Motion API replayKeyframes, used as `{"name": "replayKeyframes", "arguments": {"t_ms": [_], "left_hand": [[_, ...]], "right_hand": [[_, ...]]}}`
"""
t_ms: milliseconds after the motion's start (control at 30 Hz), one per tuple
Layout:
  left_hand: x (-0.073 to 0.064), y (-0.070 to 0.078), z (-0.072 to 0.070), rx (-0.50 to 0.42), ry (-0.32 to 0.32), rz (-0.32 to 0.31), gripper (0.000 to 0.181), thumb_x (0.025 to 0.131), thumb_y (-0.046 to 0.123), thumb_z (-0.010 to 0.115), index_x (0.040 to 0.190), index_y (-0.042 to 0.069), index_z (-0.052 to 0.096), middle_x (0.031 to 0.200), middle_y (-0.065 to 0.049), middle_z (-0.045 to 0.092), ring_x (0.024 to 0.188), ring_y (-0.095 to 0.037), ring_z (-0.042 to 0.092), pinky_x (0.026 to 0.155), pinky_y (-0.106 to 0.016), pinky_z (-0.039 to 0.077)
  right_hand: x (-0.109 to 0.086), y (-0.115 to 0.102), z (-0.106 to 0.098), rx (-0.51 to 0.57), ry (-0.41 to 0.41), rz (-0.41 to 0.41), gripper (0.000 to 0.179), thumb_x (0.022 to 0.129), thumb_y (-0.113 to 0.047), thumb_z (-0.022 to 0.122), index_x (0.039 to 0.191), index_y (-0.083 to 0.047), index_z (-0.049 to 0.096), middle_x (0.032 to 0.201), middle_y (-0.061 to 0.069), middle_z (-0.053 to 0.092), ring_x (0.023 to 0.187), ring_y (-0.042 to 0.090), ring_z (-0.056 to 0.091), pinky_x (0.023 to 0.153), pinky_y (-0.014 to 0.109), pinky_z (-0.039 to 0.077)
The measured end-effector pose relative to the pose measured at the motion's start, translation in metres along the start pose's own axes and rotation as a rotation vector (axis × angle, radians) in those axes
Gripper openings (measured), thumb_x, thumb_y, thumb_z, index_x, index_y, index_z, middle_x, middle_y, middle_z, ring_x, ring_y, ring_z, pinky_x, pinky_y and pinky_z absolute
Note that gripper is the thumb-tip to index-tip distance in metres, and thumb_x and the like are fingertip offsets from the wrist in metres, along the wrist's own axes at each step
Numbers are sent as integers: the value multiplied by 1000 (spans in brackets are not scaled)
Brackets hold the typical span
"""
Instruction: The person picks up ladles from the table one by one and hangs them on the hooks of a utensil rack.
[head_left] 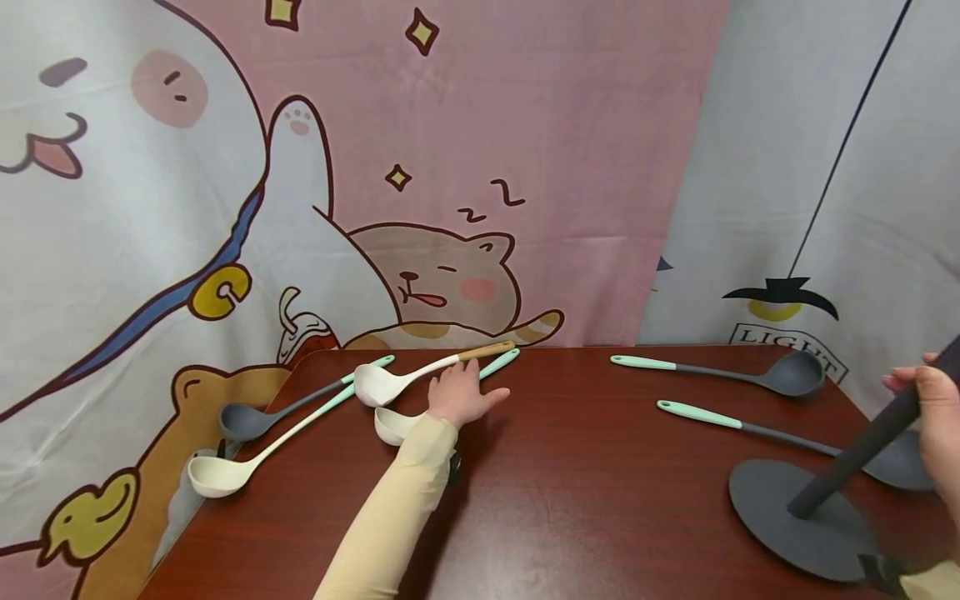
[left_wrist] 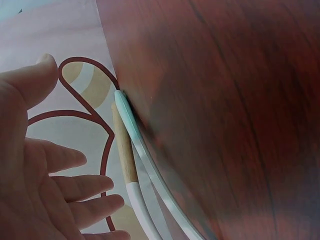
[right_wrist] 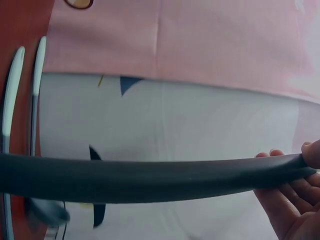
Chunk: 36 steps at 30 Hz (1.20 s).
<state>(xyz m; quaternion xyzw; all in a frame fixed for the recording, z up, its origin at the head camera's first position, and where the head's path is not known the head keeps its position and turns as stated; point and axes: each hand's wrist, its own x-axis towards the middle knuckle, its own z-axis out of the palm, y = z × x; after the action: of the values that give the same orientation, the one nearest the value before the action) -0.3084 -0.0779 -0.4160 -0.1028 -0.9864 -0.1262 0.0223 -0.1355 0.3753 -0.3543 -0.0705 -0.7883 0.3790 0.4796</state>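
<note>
My left hand point(head_left: 459, 393) reaches over a white ladle with a wooden handle point(head_left: 378, 385) and a cream ladle with a mint handle point(head_left: 393, 425). In the left wrist view its fingers are spread beside the wooden handle point(left_wrist: 126, 155) and the mint handle end point(left_wrist: 126, 112), with nothing in the palm. At the right, my right hand point(head_left: 941, 425) grips the upper pole of a dark grey stand point(head_left: 855, 458) with a round base. The pole leans right in the head view. Fingers and thumb wrap the pole's end point(right_wrist: 150, 180) in the right wrist view.
On the left of the brown table point(head_left: 585, 492) lie a dark grey ladle point(head_left: 243, 422) and a cream ladle point(head_left: 217, 477). Two more grey ladles, one farther back point(head_left: 795, 373) and one partly behind the pole point(head_left: 896, 462), lie right. A printed cloth point(head_left: 585, 167) hangs behind.
</note>
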Motion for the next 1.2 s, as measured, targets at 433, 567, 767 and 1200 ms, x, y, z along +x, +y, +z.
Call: {"name": "replayKeyframes", "arguments": {"t_ms": [433, 567, 767, 1200], "left_hand": [[11, 2, 5, 35, 64, -26, 69, 86, 63, 66, 121, 4, 62, 118, -16, 64, 107, -36, 60, 86, -52, 48], [11, 3, 4, 31, 73, -38, 61, 84, 61, 69, 109, 5, 66, 109, -15, 66, 101, -34, 62, 80, -50, 50], [12, 2, 3, 33, 69, -62, 53, 84, 57, 72, 102, 6, 68, 103, -14, 66, 96, -34, 63, 77, -49, 51], [21, -5, 9, 59, 63, -104, 44, 83, 48, 77, 100, 8, 71, 96, -13, 67, 91, -32, 65, 74, -49, 53]], "right_hand": [[-4, -81, 41, -85, -98, -61, 20, 99, -15, 61, 110, 1, 67, 87, -44, 48, 75, -22, 47, 65, -1, 34], [-4, -91, 59, 14, -112, -138, 19, 96, -12, 66, 109, 1, 68, 89, -37, 56, 76, -20, 53, 68, 2, 38], [-5, -105, 85, 113, -163, -155, 21, 95, -11, 67, 113, 0, 67, 89, -4, 71, 77, -14, 59, 68, 5, 43], [-6, -126, 150, 249, -232, -246, 17, 96, -8, 66, 108, 3, 66, 89, 13, 73, 78, -14, 59, 66, 6, 46]]}}
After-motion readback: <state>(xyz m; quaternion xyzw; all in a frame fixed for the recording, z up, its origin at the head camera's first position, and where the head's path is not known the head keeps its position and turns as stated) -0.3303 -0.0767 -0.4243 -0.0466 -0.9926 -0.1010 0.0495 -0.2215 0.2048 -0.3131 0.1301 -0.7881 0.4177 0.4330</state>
